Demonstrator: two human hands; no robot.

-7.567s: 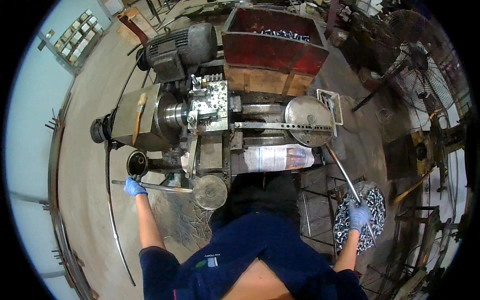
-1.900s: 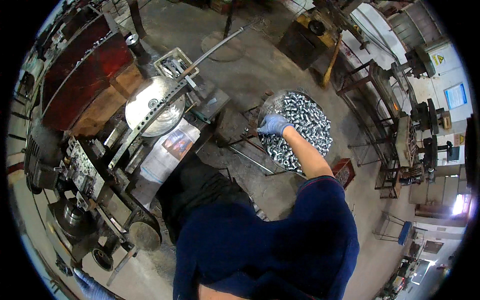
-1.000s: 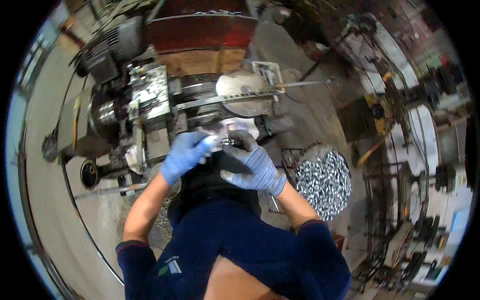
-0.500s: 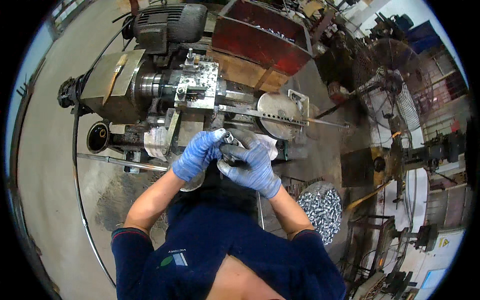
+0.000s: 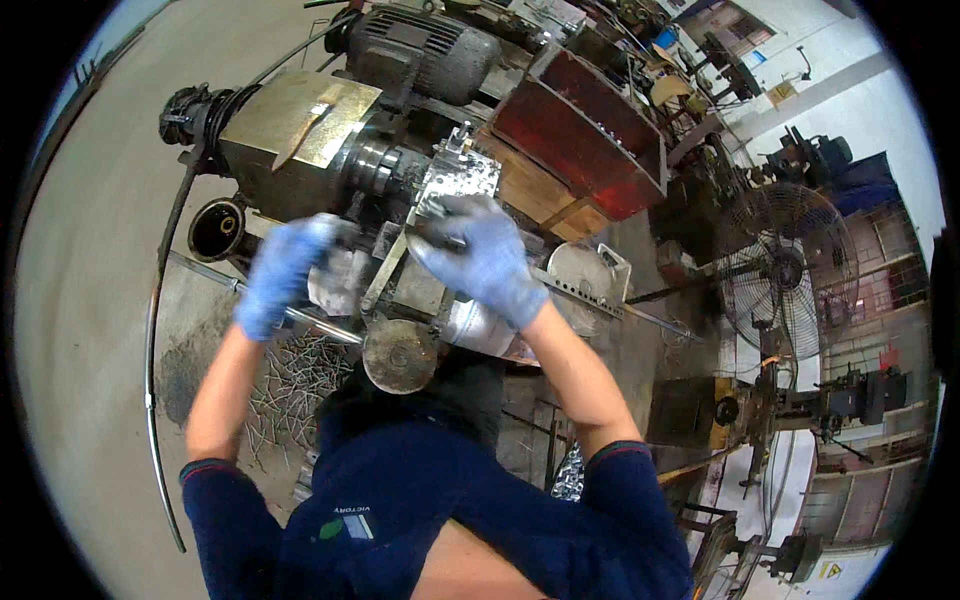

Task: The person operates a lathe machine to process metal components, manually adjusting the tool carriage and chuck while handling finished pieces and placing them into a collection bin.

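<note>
Both my hands wear blue gloves with dark, soiled fingertips. My left hand [image 5: 290, 270] is smeared by motion in front of the machine's headstock, so its fingers cannot be read. Over the near side of the metal tool slide [image 5: 465, 172], my right hand [image 5: 488, 262] has its fingers curled toward the thumb. Something dark and small appears between them, but its kind cannot be made out. Left of the slide is the round spindle chuck [image 5: 372, 168] of the lathe-like machine. A brush [image 5: 300, 138] with a wooden handle lies on the headstock cover [image 5: 340, 100].
A motor [image 5: 425, 55] and a red metal bin [image 5: 575, 135] stand behind. A round plate [image 5: 400, 358] sits close to my body. A perforated bar [image 5: 580, 292] extends right. Thin metal scraps [image 5: 300, 390] litter the floor; shiny parts [image 5: 569, 475] lie lower right. A large fan [image 5: 785, 265] stands right.
My hands were together around a small metal cylinder and have come apart. The left moved left, the right up to the tool slide. The view has turned, shifting the machine rightward.
</note>
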